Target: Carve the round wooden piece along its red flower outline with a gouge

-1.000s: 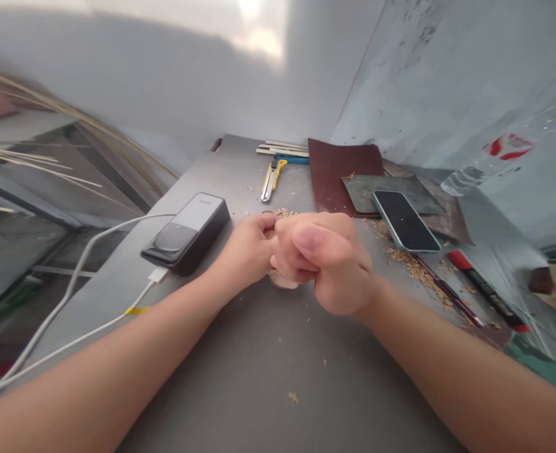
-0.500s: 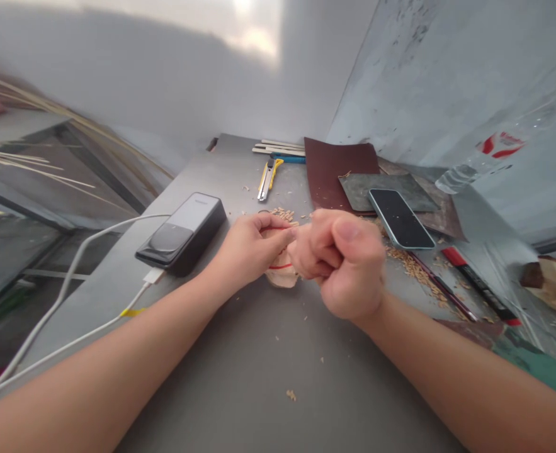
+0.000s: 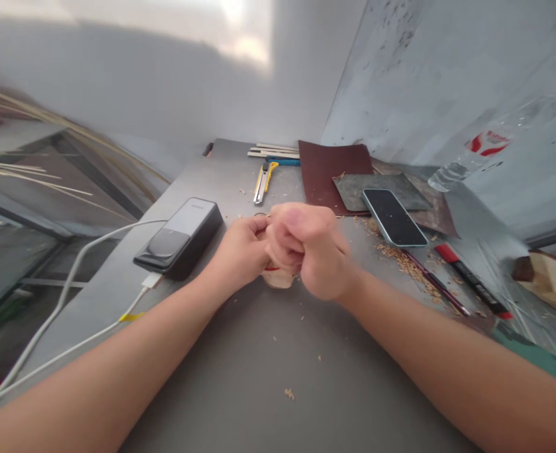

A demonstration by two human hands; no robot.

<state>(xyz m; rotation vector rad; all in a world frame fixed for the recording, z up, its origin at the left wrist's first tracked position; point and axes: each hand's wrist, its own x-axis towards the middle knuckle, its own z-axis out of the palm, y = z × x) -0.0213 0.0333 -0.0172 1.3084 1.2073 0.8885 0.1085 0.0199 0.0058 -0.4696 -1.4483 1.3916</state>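
Observation:
A pale piece of wood (image 3: 278,279) with a red line drawn on it rests on the grey tabletop in front of me. My left hand (image 3: 243,251) grips its left side, with fingers and thumb closed over the edge. Above the wood, my right hand (image 3: 312,248) is curled into a tight fist, thumb on top, beside the left fingertips. Whatever the fist wraps round is hidden by the fingers. Most of the wood's upper face lies under the two hands, so its full outline cannot be made out.
A yellow utility knife (image 3: 264,181) lies beyond the hands. To the left stands a black power bank (image 3: 179,236) with a white cable (image 3: 74,270). Rightward are a phone (image 3: 395,217), brown sandpaper (image 3: 334,170), wood shavings (image 3: 403,263), a pencil (image 3: 437,282), a marker (image 3: 473,281) and a bottle (image 3: 466,160).
My right fist has shifted left across the wood, closer to my left hand, and covers more of it. My left hand keeps its hold. The whole view has swung slightly.

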